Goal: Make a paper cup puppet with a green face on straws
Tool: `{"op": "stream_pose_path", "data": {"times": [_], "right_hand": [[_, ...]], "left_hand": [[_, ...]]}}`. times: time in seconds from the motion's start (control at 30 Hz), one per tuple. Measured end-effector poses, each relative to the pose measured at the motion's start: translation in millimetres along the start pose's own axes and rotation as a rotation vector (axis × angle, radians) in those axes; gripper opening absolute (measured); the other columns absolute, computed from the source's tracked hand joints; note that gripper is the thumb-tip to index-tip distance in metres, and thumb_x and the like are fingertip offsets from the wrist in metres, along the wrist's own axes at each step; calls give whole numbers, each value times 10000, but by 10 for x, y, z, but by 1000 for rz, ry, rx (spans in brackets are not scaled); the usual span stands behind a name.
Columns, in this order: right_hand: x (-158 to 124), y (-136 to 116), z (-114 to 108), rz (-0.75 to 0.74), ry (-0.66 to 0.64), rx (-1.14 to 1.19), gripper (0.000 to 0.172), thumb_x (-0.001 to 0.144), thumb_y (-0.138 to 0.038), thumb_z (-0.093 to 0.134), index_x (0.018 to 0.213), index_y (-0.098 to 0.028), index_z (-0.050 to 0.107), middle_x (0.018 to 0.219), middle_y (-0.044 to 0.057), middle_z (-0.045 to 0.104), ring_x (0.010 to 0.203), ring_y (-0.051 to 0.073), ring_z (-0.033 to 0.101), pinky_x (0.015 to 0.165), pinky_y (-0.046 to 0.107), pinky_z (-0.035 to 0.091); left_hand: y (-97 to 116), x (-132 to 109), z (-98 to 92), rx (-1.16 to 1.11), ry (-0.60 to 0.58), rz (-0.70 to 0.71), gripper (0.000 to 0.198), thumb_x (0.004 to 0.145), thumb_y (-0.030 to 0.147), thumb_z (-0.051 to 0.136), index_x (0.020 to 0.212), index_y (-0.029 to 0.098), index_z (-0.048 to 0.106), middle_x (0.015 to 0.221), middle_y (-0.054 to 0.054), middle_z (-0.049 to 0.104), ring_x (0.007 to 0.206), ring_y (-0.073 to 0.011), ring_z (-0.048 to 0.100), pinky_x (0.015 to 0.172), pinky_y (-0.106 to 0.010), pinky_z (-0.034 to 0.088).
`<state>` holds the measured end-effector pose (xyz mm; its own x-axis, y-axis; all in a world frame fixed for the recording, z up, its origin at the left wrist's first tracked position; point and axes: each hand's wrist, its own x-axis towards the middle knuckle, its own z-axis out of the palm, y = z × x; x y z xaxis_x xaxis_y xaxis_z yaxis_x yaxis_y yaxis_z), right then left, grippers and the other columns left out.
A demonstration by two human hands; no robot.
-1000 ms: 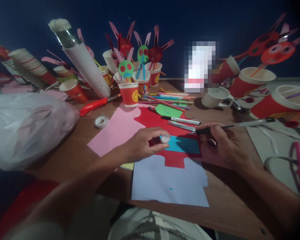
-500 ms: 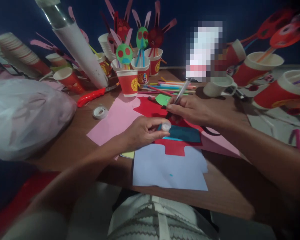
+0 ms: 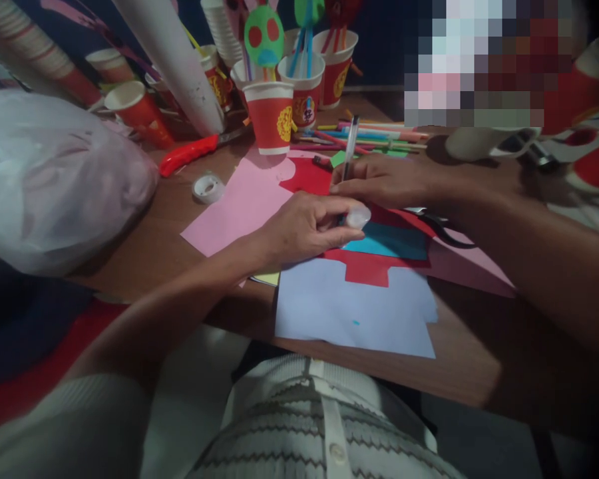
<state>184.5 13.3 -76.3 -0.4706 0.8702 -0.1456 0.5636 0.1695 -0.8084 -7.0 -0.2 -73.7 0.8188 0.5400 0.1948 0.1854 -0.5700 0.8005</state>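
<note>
My left hand pinches a small round whitish cap between thumb and fingers, over the left end of a blue paper strip. My right hand is closed on a clear pen, held nearly upright just behind the cap; its tip is hidden by my left hand. Red paper lies under the blue strip, and white paper is nearer to me. Pink paper lies to the left. Black scissor handles show below my right wrist.
A tape roll and a red-handled cutter lie left. Behind stand red paper cups with a green paper face, and several pencils. A plastic bag fills the left; a white cup stands right.
The view has tilted down and shifted, so the table things appear higher and mostly further right. The pen now stands more upright in my right hand. My left hand still holds the cap.
</note>
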Motion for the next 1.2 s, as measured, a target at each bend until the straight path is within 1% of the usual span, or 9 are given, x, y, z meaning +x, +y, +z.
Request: {"op": "stream_pose_path", "data": {"times": [0.03, 0.07, 0.17, 0.27, 0.4, 0.57, 0.8, 0.97, 1.2], "right_hand": [[12, -22, -14, -22, -31, -58, 577, 869, -155, 78, 792, 144, 565, 595, -116, 433, 529, -89, 440, 566, 104, 236], [28, -43, -28, -48, -59, -108, 558, 887, -151, 105, 785, 135, 573, 602, -109, 445, 541, -82, 443, 571, 100, 247], [96, -85, -66, -151, -125, -210, 361, 915, -194, 405, 700, -10, 628, 631, -65, 552, 560, -13, 471, 528, 96, 318], [171, -101, -78, -216, -170, -281, 318, 907, -198, 474, 662, -76, 634, 630, -52, 570, 559, 31, 475, 504, 141, 342], [221, -127, -52, -184, -178, -350, 276, 899, -210, 489, 733, -72, 660, 584, -63, 548, 533, 40, 467, 503, 155, 340], [231, -160, -27, -144, -206, -344, 286, 900, -231, 484, 760, -63, 668, 591, -43, 571, 513, 50, 491, 458, 143, 355], [244, -191, -47, -134, -224, -360, 233, 884, -189, 507, 752, -75, 662, 611, -41, 584, 545, 59, 521, 456, 123, 388], [219, -212, -66, -119, -233, -353, 254, 879, -244, 522, 721, -81, 638, 589, -60, 548, 495, 34, 478, 402, 106, 360], [205, -207, -90, -137, -247, -353, 281, 878, -276, 526, 693, -80, 604, 543, -75, 493, 466, 18, 430, 385, 111, 311]], "left_hand": [[1, 0, 2, 0, 5, 0, 141, 789, 270, 606, 826, 144, 658, 577, 55, 472, 507, -52, 393, 482, -180, 323], [0, -1, 5, -3, 9, 3, 142, 786, 276, 610, 815, 146, 658, 571, 54, 475, 498, -54, 387, 472, -184, 319], [-9, 1, 10, -18, 22, 30, 142, 782, 293, 614, 808, 160, 658, 576, 40, 522, 490, -67, 399, 459, -201, 329], [-16, 2, 9, -14, 15, 55, 146, 788, 292, 609, 830, 161, 661, 614, 23, 583, 499, -71, 430, 473, -209, 355], [-23, 1, 5, -25, 12, 49, 180, 791, 303, 606, 868, 154, 670, 632, 11, 601, 535, -86, 485, 501, -217, 384], [-34, 2, 0, -45, 8, 48, 266, 780, 322, 621, 959, 130, 663, 595, 23, 574, 516, -81, 459, 498, -220, 375], [-45, 0, 5, -23, 22, 46, 218, 779, 320, 616, 927, 171, 672, 567, 32, 541, 528, -101, 473, 495, -237, 381], [-54, 4, 10, -48, 20, 52, 206, 775, 310, 624, 927, 178, 668, 578, 30, 549, 556, -106, 492, 505, -236, 399], [-55, 10, 11, -61, 26, 47, 194, 765, 303, 635, 912, 183, 668, 552, 41, 529, 510, -91, 457, 473, -233, 367]]}}
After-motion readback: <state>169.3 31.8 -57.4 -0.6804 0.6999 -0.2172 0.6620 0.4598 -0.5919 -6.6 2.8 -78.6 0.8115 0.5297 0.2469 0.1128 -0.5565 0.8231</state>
